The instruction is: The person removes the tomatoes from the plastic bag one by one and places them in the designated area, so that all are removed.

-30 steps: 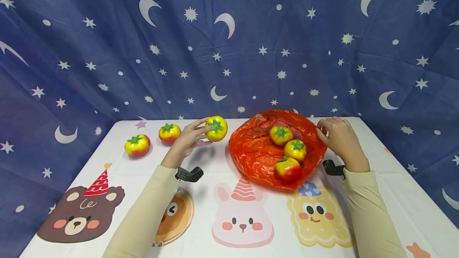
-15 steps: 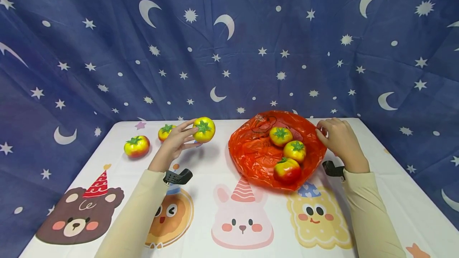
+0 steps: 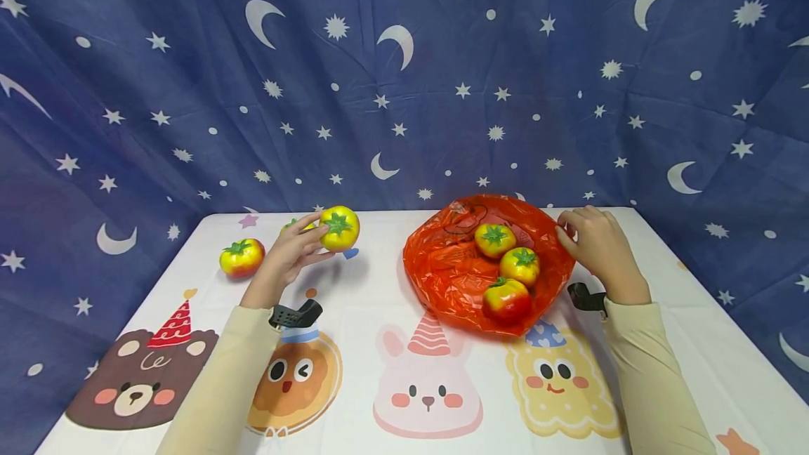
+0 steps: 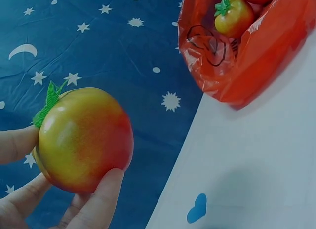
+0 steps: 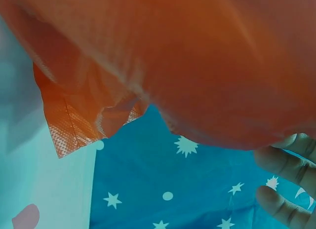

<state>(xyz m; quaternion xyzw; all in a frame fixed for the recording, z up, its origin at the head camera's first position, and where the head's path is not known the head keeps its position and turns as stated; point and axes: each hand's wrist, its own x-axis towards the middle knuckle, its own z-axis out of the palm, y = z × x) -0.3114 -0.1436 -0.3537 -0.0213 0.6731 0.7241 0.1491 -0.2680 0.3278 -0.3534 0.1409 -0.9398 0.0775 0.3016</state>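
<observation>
My left hand (image 3: 287, 255) holds a yellow-red tomato (image 3: 339, 229) by its sides, raised over the table's back left part. In the left wrist view, thumb and fingers spread round that tomato (image 4: 86, 140), its green leafy top toward the left. At the right, my right hand (image 3: 597, 248) pinches the rim of a red plastic bag (image 3: 442, 258), fingers bent. The right wrist view shows the bag (image 5: 197, 76) filling most of the picture, with fingertips at its edge. Inside the spread bag lie three tomatoes, the front one (image 3: 507, 300) redder than the others.
Another tomato (image 3: 242, 258) sits on the table left of my left hand. One more (image 3: 292, 225) is mostly hidden behind that hand. The white tablecloth (image 3: 385, 300) carries printed cartoon animals. A blue curtain (image 3: 442, 90) with moons and stars hangs behind the table.
My left hand has moved leftward, away from the bag, with the tomato in it, and now covers more of the tomato behind it. Right hand and bag stay put.
</observation>
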